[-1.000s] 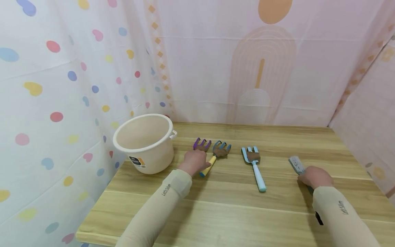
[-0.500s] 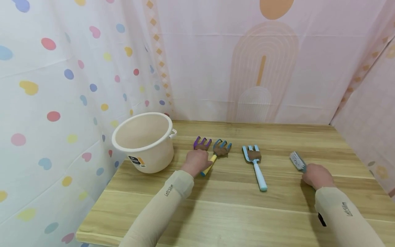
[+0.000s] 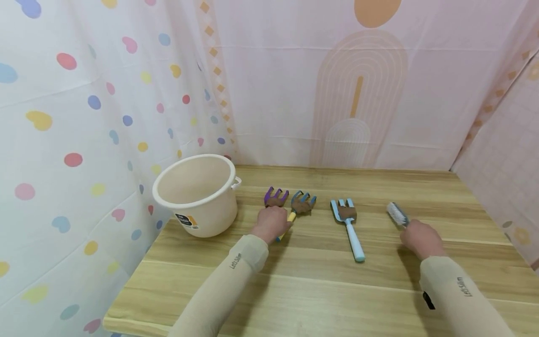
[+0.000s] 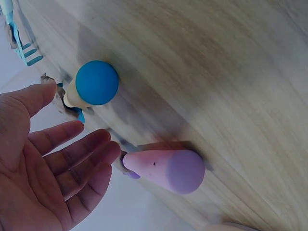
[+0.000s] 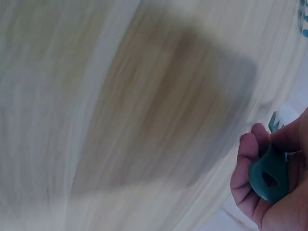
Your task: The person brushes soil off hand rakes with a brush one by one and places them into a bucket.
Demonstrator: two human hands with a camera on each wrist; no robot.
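In the head view my right hand (image 3: 421, 238) holds a scrubbing brush (image 3: 397, 214) with pale bristles, raised over the table's right side. The right wrist view shows my fingers curled round its green handle (image 5: 269, 178), which has a hole near the end. My left hand (image 3: 271, 223) hovers over two small hand rakes, its fingers loosely bent and holding nothing. One is a purple rake (image 3: 275, 197) with a pink handle (image 4: 163, 168); the other is a blue rake (image 3: 302, 203) with a yellow handle. Both have brown dirt on their tines. A light-blue garden fork (image 3: 349, 229), also dirty, lies between my hands.
A cream bucket (image 3: 210, 213) with side handles stands at the table's left, close to my left hand. The wooden table (image 3: 311, 299) has patterned curtains (image 3: 269, 93) behind it and at both sides.
My right hand first shifted slightly right with the brush, then back left, and the brush's bristles have turned into clearer view. The left hand has drifted slightly right over the rakes.
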